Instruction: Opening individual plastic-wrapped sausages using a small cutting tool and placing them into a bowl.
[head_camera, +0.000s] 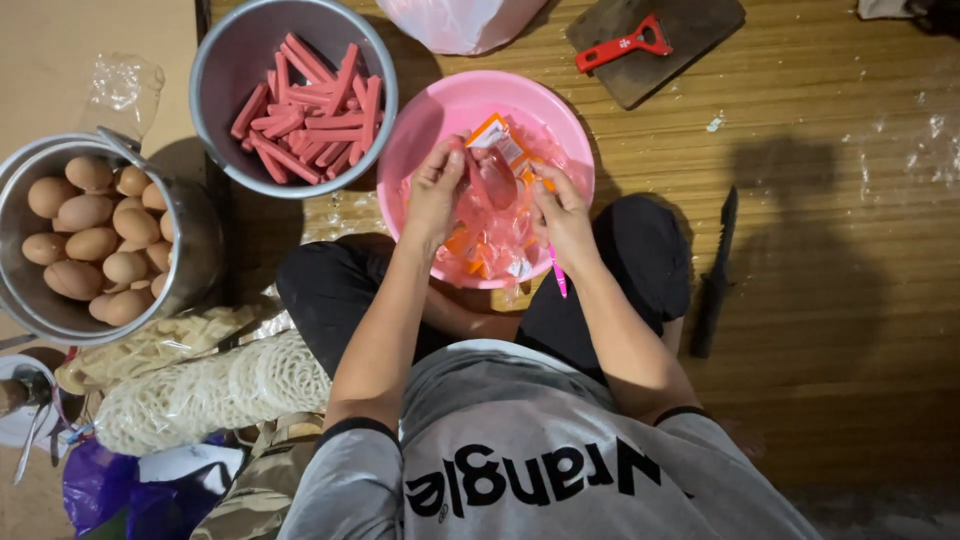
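Orange-white sausage wrapper (497, 138) at pink basin (560, 120) top; left hand (432, 192), right hand (560, 212) fingers closed gripping wrapped sausage (494, 178) between them.

Sausage pot (235, 60) left; open mat (820, 150) right.

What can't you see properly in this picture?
All in the head view:
- Sausage: partly covered by the left hand, the right hand and its wrapper.
- Bottom of the pink bowl: buried under empty wrappers.
- Pot of eggs: cut off by the left edge.
- White bag: cut off by the top edge.
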